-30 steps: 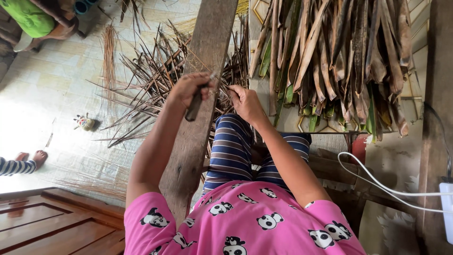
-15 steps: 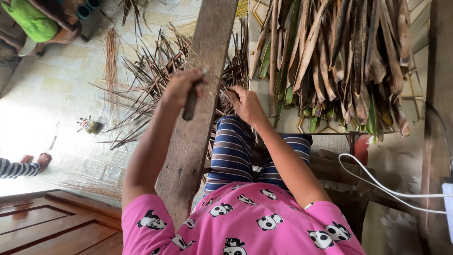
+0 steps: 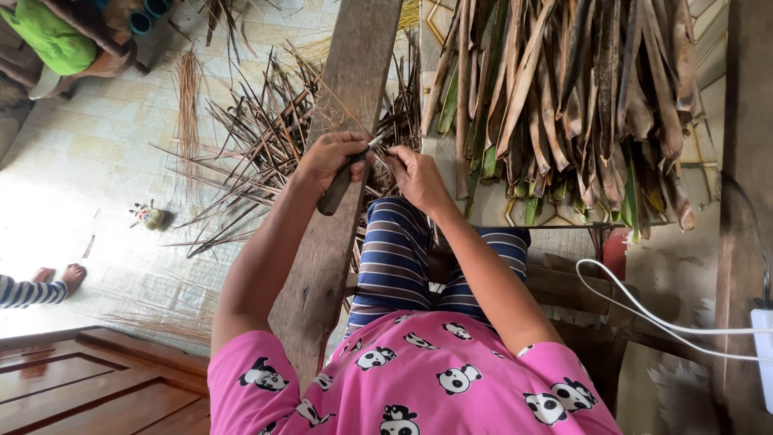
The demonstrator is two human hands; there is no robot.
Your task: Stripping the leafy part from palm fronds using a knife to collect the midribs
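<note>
My left hand [image 3: 326,159] is closed around the dark handle of a knife [image 3: 336,187], its blade pointing toward my right hand. My right hand [image 3: 416,176] pinches a thin leaf rib [image 3: 378,143] at the blade. Both hands work just above a long weathered wooden plank [image 3: 354,72] that runs away from me over my striped trousers [image 3: 398,250]. A pile of dry stripped leaf ribs [image 3: 258,137] lies on the floor beyond the plank.
A bundle of brown and green palm leaves [image 3: 564,97] rests on a surface at the right. A white cable [image 3: 644,310] runs at the lower right. Another person's feet [image 3: 60,278] and a small toy [image 3: 147,215] are on the tiled floor at the left. A wooden door panel [image 3: 72,387] lies at the lower left.
My left hand with the knife shifted slightly left along the plank, then came back close to my right hand. My right hand stayed almost in place.
</note>
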